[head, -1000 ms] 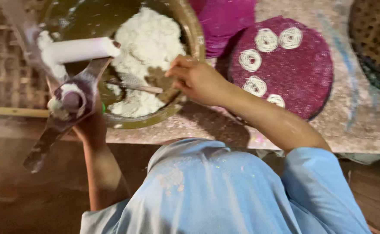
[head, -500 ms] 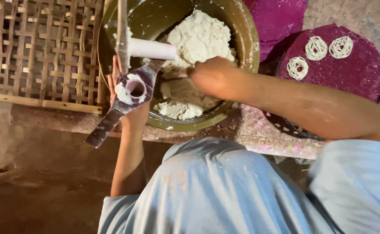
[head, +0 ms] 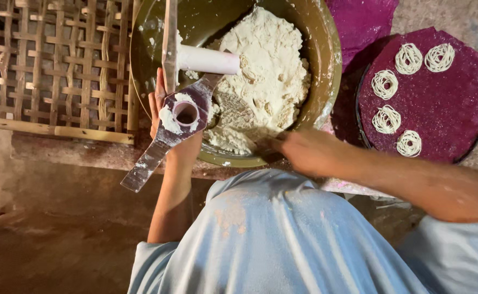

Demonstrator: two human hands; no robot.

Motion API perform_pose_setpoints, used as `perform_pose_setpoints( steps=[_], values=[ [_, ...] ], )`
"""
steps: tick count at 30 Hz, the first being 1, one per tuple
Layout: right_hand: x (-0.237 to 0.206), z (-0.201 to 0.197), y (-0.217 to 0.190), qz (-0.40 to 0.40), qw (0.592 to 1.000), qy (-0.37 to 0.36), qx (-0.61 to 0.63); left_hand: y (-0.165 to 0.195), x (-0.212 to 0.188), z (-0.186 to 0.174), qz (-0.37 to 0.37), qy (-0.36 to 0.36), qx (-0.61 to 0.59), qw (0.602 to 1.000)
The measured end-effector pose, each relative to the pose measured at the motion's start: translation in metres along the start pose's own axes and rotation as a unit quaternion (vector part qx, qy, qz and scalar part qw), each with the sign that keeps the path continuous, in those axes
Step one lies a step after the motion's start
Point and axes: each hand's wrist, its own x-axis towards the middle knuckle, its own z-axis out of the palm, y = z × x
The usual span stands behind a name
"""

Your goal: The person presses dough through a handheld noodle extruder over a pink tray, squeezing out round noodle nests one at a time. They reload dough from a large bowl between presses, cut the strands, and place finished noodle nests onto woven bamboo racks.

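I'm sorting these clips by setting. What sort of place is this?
Probably a home or small food-making spot on a rough floor. A big bowl of white dough, a hand press held in the left hand, and noodle coils on a purple round mat suggest it.

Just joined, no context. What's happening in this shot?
A person in a light blue shirt works over a large brass-coloured bowl of white dough. The left hand holds a dough-smeared metal noodle press upright, its barrel open at the top and its white plunger swung aside over the bowl. The right hand, blurred, is at the dough by the bowl's near rim. Five coiled noodle nests lie on a round purple mat alongside.
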Motion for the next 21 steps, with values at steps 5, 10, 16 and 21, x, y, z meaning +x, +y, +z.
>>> perform_pose_setpoints(
  steps=[5,10,16,21],
  values=[
    [-0.047,-0.006,-0.003,-0.065,0.979,0.146,0.127,0.004,0.009,-0.006,0.039,0.002,0.010,0.999],
    [-0.092,-0.038,0.027,-0.006,0.953,0.123,0.277,0.009,0.030,-0.014,-0.016,-0.209,0.068,0.976],
    [-0.092,-0.083,0.045,0.088,0.977,0.113,0.155,0.057,0.024,-0.013,-0.004,-0.251,-0.097,0.963],
    [-0.074,-0.076,-0.002,0.040,0.936,0.230,-0.262,0.080,0.040,0.019,0.210,-0.210,-0.064,0.953]
  ],
)
